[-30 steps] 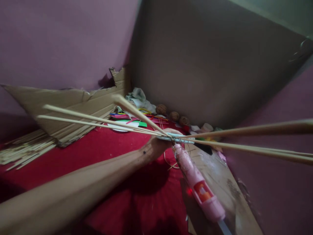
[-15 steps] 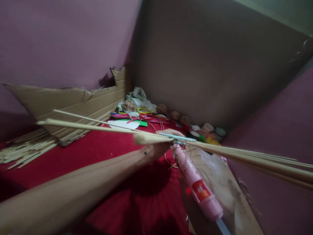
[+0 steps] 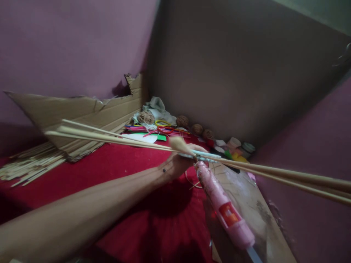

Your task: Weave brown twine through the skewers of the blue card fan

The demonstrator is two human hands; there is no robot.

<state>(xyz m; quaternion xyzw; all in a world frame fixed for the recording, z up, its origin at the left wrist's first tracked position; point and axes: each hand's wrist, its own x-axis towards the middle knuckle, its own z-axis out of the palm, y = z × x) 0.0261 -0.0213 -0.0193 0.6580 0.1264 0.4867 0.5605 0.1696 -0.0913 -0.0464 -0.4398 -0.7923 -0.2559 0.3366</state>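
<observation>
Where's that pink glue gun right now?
In the head view, the pink glue gun slants across the lower part, right of centre, its narrow end just below the pale sticks near the left hand.

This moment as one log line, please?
left hand: holding thin sticks | light-blue piece: at that hand | pink glue gun: tip close by | right hand: not visible

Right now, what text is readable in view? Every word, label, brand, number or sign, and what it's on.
None: no word, brand, number or sign can be read.
Pink glue gun: no legible marking on the body; its red-orange panel is too blurred to tell.
Cardboard: no print visible on the side facing us.
Small tubs at the back: too small and blurred to tell.
</observation>
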